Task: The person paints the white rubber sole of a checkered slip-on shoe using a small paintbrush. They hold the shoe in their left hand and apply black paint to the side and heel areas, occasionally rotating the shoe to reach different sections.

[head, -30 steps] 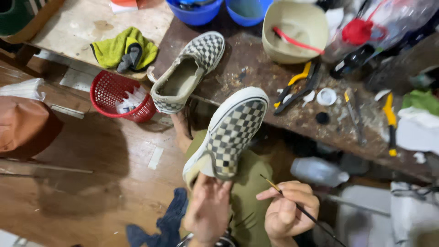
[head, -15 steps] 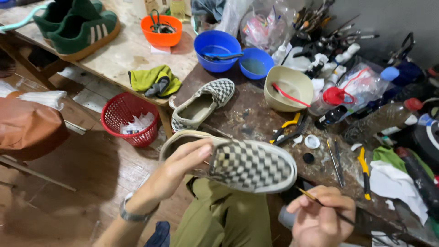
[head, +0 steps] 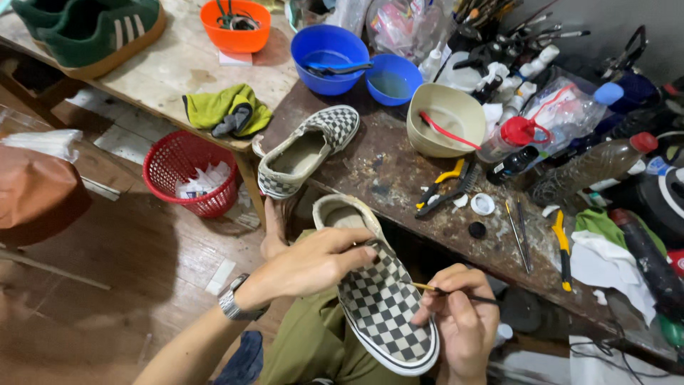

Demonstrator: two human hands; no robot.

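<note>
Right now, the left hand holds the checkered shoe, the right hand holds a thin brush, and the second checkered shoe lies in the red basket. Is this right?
Not quite. The head view shows the second checkered shoe lying on the dark workbench, not in the red basket. The left hand, checkered shoe, right hand and thin brush are as stated.

Black-and-white checkered canvas slip-on shoe (head: 385, 306), white-soled; matching checkered shoe (head: 306, 151) with grey-beige lining. Round red plastic mesh basket (head: 187, 171). Yellow-green crumpled cloth (head: 217, 107). Two blue plastic bowls (head: 329, 57). Orange plastic bowl (head: 235, 25). Dark green white-striped suede sneaker (head: 100, 32). Beige bowl (head: 445, 117).
</note>
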